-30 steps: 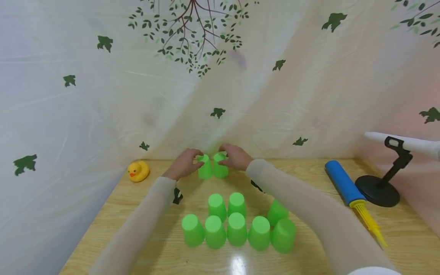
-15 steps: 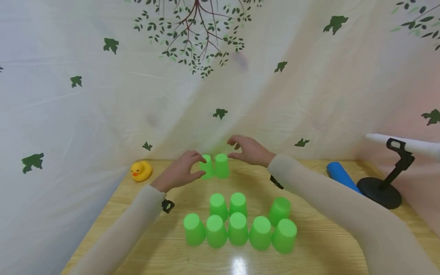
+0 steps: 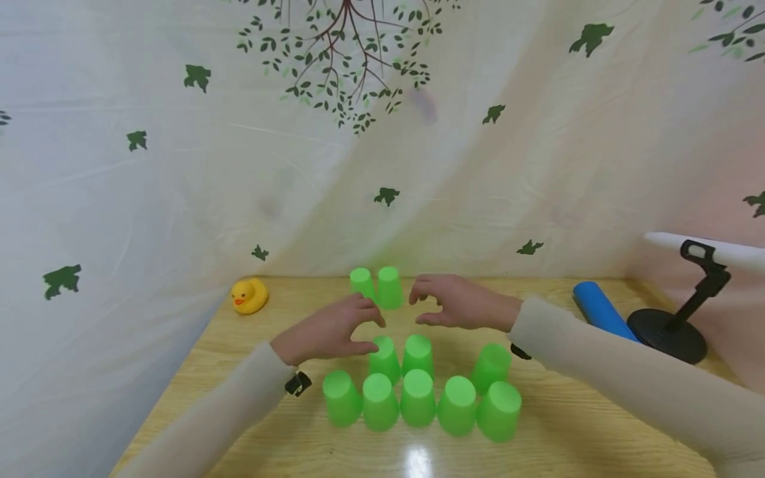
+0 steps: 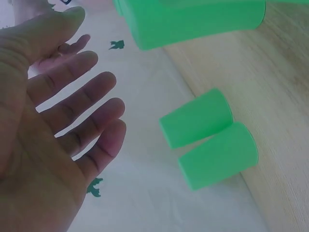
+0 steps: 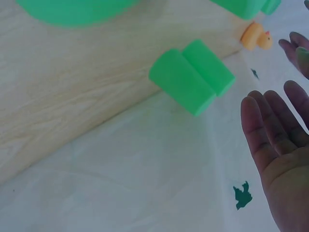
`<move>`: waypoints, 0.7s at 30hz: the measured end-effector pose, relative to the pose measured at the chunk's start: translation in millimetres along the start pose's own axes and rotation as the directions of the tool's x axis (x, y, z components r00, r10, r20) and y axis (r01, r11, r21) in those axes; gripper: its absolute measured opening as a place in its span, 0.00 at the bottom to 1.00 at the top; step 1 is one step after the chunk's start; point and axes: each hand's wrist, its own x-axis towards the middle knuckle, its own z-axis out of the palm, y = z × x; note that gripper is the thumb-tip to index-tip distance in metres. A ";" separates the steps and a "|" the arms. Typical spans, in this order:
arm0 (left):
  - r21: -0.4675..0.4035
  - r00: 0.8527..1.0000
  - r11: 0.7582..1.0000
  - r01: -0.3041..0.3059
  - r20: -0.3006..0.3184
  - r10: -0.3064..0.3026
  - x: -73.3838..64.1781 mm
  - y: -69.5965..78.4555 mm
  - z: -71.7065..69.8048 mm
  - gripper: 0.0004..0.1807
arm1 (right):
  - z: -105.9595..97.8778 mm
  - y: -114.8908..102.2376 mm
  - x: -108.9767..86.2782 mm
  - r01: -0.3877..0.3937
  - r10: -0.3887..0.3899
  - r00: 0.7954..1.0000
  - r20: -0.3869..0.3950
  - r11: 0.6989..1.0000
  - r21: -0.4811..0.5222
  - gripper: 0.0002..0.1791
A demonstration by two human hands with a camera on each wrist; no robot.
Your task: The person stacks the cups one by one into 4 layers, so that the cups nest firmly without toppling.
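Note:
Two upside-down green cups (image 3: 390, 289) stand side by side at the back of the table, and both wrist views show the pair apart from the hands. My left hand (image 3: 329, 328) hovers over the left cup of a middle pair (image 3: 418, 355), partly hiding it, with fingers spread and slightly bent. To the right of the back pair, my right hand (image 3: 463, 302) is in the air with its fingers loosely bent, holding nothing. Closer to me runs a front row of several upturned green cups (image 3: 418, 398). Another green cup (image 3: 492, 367) stands behind that row's right end.
A yellow rubber duck (image 3: 250, 295) sits at the table's back left. On the right lie a blue pump (image 3: 603, 311), partly covered by the right sleeve, and a black stand (image 3: 668, 335) with a white tube. A leaf-patterned cloth (image 3: 287, 166) hangs behind the wooden table (image 3: 287, 451).
Both hands have come away from the two back cups, which stay standing. The left hand has moved toward me over the middle pair; the right has moved to the right and toward me.

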 end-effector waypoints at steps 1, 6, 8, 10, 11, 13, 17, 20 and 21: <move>0.004 1.000 1.000 -0.010 0.002 0.010 -0.1 1.2 0.9 0.18 | 2.3 -1.5 -3.2 0.011 -0.011 1.000 0.011 1.000 -0.004 0.13; -0.005 0.999 1.000 -0.025 0.025 0.025 -0.8 3.6 5.7 0.18 | 12.2 -4.8 -13.7 0.015 -0.015 0.999 0.052 1.000 0.007 0.14; -0.016 0.999 1.000 -0.019 0.036 0.019 -0.9 3.6 7.4 0.19 | 15.5 -4.7 -16.1 0.013 -0.014 0.997 0.070 1.000 0.019 0.14; -0.032 0.999 0.999 -0.014 0.044 0.016 -0.9 3.7 8.4 0.19 | 18.5 -4.4 -18.2 0.019 -0.020 0.996 0.087 1.000 0.023 0.14; -0.036 0.999 0.999 -0.013 0.046 0.014 -0.9 3.7 8.7 0.19 | 20.1 -4.2 -19.3 0.021 -0.024 0.995 0.093 0.999 0.028 0.15; -0.044 0.998 0.999 -0.014 0.052 0.016 -0.7 3.7 9.0 0.19 | 22.4 -4.6 -21.5 0.028 -0.031 0.994 0.101 0.999 0.033 0.15; -0.053 0.998 0.998 -0.015 0.067 0.019 -0.1 3.6 9.8 0.19 | 25.3 -6.2 -24.3 0.034 -0.038 0.994 0.102 0.998 0.046 0.15; -0.058 0.997 0.998 -0.018 0.071 0.022 1.0 3.1 11.5 0.18 | 28.6 -6.2 -24.7 0.038 -0.043 0.993 0.106 0.998 0.053 0.15; -0.056 0.997 0.998 -0.021 0.072 0.025 1.3 2.7 12.6 0.18 | 30.1 -5.8 -24.8 0.042 -0.048 0.993 0.110 0.998 0.056 0.15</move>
